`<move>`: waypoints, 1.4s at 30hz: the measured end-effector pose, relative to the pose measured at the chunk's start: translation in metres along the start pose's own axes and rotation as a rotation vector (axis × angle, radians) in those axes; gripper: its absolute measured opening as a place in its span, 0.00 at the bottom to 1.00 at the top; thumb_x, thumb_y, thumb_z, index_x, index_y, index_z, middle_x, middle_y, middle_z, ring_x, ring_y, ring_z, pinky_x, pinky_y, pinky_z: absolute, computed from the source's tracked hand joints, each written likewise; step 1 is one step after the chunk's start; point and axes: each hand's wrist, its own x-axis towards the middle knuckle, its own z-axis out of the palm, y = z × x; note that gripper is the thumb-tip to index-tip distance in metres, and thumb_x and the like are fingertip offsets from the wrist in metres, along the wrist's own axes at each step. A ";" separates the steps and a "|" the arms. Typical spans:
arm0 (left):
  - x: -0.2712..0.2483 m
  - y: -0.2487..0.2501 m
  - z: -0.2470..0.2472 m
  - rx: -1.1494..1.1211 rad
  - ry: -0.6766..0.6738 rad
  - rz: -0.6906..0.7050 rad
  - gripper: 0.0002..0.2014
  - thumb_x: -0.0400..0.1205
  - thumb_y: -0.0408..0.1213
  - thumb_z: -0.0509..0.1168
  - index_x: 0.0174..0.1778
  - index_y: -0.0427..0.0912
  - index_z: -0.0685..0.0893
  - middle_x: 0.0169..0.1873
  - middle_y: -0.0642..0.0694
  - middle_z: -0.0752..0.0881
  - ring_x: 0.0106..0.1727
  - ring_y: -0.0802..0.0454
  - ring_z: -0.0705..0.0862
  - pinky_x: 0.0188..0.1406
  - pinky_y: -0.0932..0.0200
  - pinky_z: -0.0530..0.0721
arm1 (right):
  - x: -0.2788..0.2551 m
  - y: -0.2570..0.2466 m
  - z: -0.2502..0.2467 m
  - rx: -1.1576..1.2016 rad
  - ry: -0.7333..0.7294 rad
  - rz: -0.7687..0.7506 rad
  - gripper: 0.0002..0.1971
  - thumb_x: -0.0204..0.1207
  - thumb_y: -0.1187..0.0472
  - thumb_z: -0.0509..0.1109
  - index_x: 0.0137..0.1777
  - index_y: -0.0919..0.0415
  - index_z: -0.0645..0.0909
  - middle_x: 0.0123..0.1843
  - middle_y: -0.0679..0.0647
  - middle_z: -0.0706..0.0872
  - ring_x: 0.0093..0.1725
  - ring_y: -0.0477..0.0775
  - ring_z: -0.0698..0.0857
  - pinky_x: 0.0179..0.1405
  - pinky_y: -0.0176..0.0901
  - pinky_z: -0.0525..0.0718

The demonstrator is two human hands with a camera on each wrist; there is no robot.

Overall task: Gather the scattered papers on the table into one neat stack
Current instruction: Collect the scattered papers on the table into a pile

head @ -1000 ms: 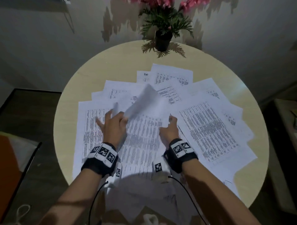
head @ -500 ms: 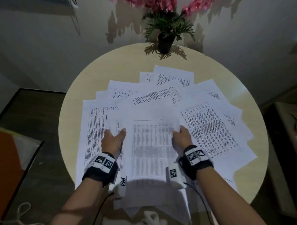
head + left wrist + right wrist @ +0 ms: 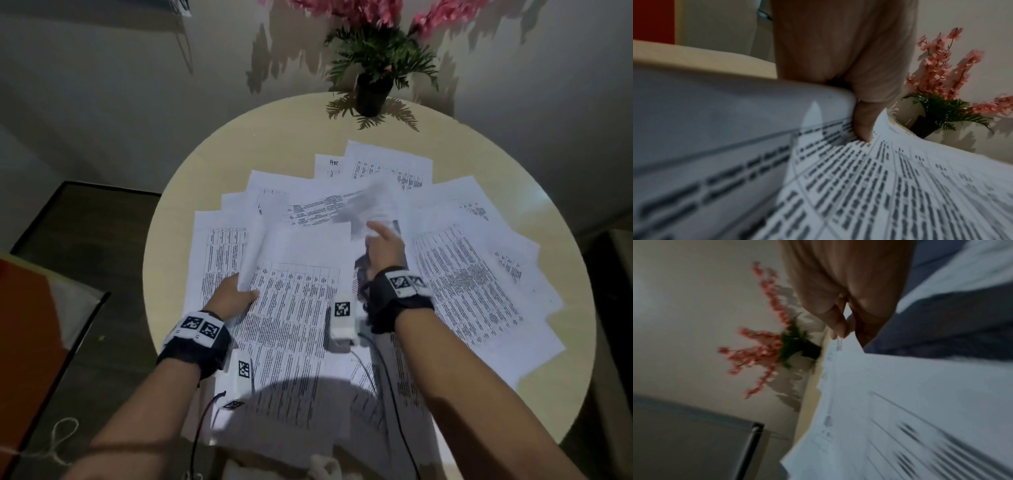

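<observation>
Gathering is under way: a small stack [image 3: 294,308] is pinched at its edge by the left hand [image 3: 233,298], while 1 blurred sheet [image 3: 370,205] is gripped by the right hand [image 3: 383,246]. That sheet should be laid squarely on the stack; other papers [image 3: 472,284] lie fanned across the worktop [image 3: 274,137].

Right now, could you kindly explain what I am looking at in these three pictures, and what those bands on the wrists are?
There is no machine here: a person is working with bare hands. The bands carry small cameras, so one picture comes from a head camera looking down and one from each wrist looking along the fingers. A round table is covered with printed papers, and a potted plant with pink flowers stands at its far edge. The left hand pinches the edge of a gathered sheaf. The right hand has a grip on one blurred sheet, lifted above the rest.
</observation>
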 end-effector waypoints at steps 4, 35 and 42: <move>0.008 0.000 -0.002 0.065 0.035 -0.006 0.24 0.79 0.33 0.67 0.70 0.32 0.70 0.49 0.36 0.81 0.40 0.46 0.80 0.37 0.56 0.79 | 0.006 -0.073 0.015 0.105 0.030 -0.289 0.24 0.69 0.76 0.56 0.52 0.52 0.85 0.48 0.58 0.85 0.25 0.42 0.72 0.24 0.35 0.71; 0.007 -0.013 -0.008 -0.062 0.332 -0.209 0.40 0.72 0.47 0.73 0.71 0.26 0.64 0.74 0.31 0.61 0.74 0.31 0.65 0.71 0.39 0.72 | -0.102 0.059 0.047 -0.737 -0.277 -0.139 0.09 0.73 0.72 0.63 0.52 0.67 0.77 0.55 0.65 0.84 0.43 0.59 0.85 0.37 0.47 0.87; -0.003 -0.026 -0.019 -0.079 0.376 -0.275 0.26 0.79 0.34 0.65 0.72 0.28 0.69 0.72 0.27 0.73 0.70 0.33 0.75 0.64 0.48 0.76 | -0.145 0.049 0.062 -0.997 -0.520 -0.771 0.13 0.74 0.73 0.60 0.56 0.65 0.76 0.48 0.62 0.83 0.44 0.62 0.82 0.35 0.50 0.76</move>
